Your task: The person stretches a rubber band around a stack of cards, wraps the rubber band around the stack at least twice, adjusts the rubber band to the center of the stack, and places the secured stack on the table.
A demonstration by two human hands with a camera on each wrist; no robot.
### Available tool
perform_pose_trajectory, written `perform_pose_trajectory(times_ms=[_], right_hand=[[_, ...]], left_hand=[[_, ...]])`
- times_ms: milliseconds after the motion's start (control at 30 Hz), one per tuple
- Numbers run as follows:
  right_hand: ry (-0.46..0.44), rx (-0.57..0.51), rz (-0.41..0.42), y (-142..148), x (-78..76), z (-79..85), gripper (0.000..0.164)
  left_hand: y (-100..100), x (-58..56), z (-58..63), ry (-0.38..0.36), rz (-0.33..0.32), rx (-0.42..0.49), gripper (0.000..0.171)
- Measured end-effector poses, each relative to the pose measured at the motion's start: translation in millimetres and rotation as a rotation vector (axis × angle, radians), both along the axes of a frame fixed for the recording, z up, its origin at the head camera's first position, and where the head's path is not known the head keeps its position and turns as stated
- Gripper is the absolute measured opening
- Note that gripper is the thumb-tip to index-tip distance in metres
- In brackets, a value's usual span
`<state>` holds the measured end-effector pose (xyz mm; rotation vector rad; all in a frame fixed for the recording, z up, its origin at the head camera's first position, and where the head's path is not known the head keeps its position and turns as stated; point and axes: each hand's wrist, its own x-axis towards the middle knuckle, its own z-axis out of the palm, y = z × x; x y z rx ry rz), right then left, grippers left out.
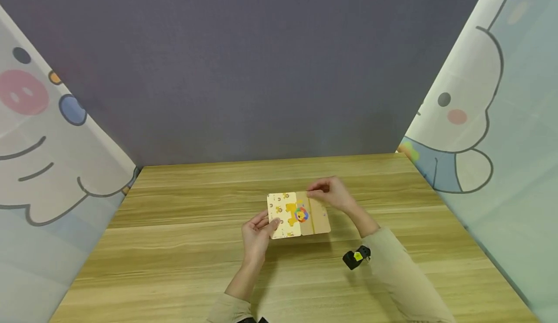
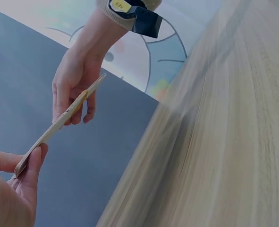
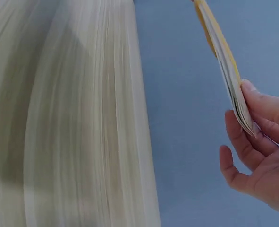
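A small notebook [image 1: 307, 216] with a cream, patterned left part and a tan right part is held above the table. A lion figure with a multicoloured mane lies across the two parts, and a thin yellow band runs down the tan part. My left hand [image 1: 256, 239] pinches its left edge, thumb on top. At the upper right edge, my right hand [image 1: 334, 194] holds it between thumb and fingers. From the side, in the left wrist view, the notebook [image 2: 47, 135] looks thin and tilted. Layered pages show along the notebook's edge [image 3: 233, 87] in the right wrist view.
The wood-grain table [image 1: 187, 255] stretches below both hands. A dark grey panel [image 1: 270, 71] stands at its back. Cartoon-printed sheets hang on the left [image 1: 56, 168] and right [image 1: 514, 119]. A black strap device [image 1: 357, 256] sits at the right wrist.
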<state>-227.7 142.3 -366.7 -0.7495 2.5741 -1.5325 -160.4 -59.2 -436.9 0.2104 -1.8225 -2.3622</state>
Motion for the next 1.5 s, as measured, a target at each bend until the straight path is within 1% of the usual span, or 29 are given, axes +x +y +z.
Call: perform_pose_trajectory(times_ms=[200,300,367,467,567,667,767,833,1000,1100,1233,1333,1400,1467,1500], right_hand=[[-0.038,-0.008,0.033,-11.7,-0.2,-1.9,0.015],[-0.051,-0.016,0.027,-11.7,-0.3,-0.4,0.017],[-0.055,-0.030,0.029,-9.8,-0.9,1.0,0.018],[-0.043,-0.043,0.024,-5.7,-2.3,3.2,0.019],[-0.023,-0.029,0.006,-1.7,-3.3,5.0,0.016],[-0.013,-0.011,0.011,0.3,-4.1,4.2,0.014],[-0.013,-0.027,0.039,-0.2,-6.3,-1.6,0.013],[-0.019,-0.048,0.050,-0.6,-9.9,-9.7,0.012],[-0.051,-0.045,0.060,-3.0,-17.6,-26.6,0.015],[-0.050,-0.039,0.073,-4.5,-17.7,-27.7,0.016],[-0.058,-0.042,0.057,-5.2,-14.5,-23.6,0.017],[-0.065,-0.036,0.032,-7.8,-5.8,-12.0,0.019],[-0.043,-0.032,0.004,-10.0,1.5,-2.5,0.019],[-0.007,-0.020,-0.043,-12.5,9.4,7.7,0.019],[0.014,-0.019,-0.071,-11.6,8.6,6.2,0.019]], left_hand=[[5.1,-0.5,-1.2,-0.001,-0.046,0.017,0.035],[5.1,-1.5,-1.7,-0.008,-0.034,0.030,0.036],[4.2,-2.1,-1.9,-0.005,-0.032,0.023,0.036],[2.3,-2.7,-1.6,0.005,-0.027,0.019,0.037],[0.6,-2.8,-1.0,0.008,-0.013,0.010,0.036],[-0.4,-2.9,-0.8,0.004,-0.007,-0.003,0.036],[-0.3,-2.4,-0.4,-0.011,-0.007,-0.006,0.036],[0.4,-1.4,0.3,-0.015,-0.011,-0.008,0.036],[3.6,0.5,1.3,-0.003,-0.046,-0.004,0.033],[5.0,0.7,0.9,-0.009,-0.053,0.009,0.032],[4.4,1.2,0.0,-0.007,-0.047,0.004,0.032],[3.5,1.4,-0.6,0.002,-0.050,-0.001,0.033],[3.3,1.1,-1.1,0.003,-0.047,-0.003,0.032],[2.8,1.1,-1.5,0.001,-0.040,0.001,0.033],[2.5,1.2,-1.6,0.000,-0.037,0.002,0.033]])
